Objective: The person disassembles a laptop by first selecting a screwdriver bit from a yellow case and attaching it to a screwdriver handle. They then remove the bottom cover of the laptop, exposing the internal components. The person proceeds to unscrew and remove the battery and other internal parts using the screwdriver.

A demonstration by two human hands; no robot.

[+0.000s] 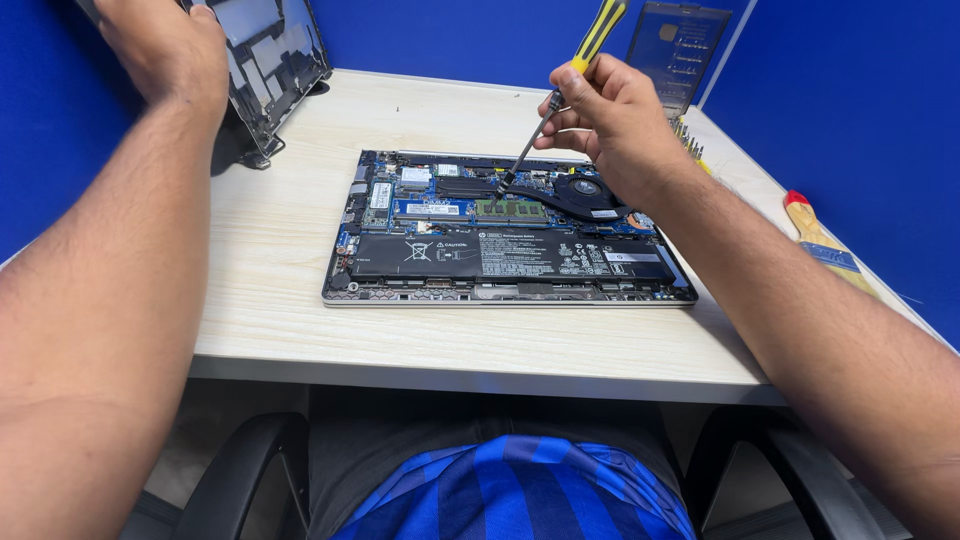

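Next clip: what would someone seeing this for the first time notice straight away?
The opened laptop lies mid-table with its back off, showing the long black battery, green circuit boards and a fan. The right hand holds a yellow-and-black screwdriver, tip down on the boards near the fan. At the far left corner, the left hand grips the removed bottom cover, which stands tilted against the blue partition.

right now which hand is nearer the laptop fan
Right. The right hand holds the screwdriver just above the fan; the left hand is far off on the removed cover.
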